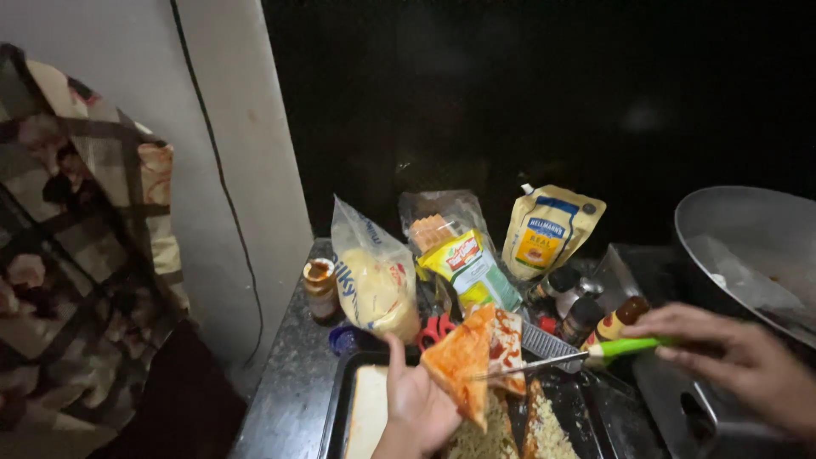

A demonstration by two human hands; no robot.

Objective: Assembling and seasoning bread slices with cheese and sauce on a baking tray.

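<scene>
My left hand (415, 406) holds up a slice of bread (466, 361) coated with orange-red sauce, tilted over a dark baking tray (333, 408). My right hand (738, 357) grips a green-handled knife (625, 347); its metal blade reaches left and touches the sauced slice. A second sauced slice (508, 344) shows just behind the first. On the tray lie a plain white slice (367, 412) and slices topped with grated cheese (544, 433).
Behind the tray stand a clear bag of bread (374, 280), a yellow-green packet (469, 268), a pale sauce pouch (548, 229), a small jar (320, 287), dark bottles (582, 316) and red scissors (436, 330). A metal pan (748, 246) sits right. A wall and patterned cloth (76, 238) are left.
</scene>
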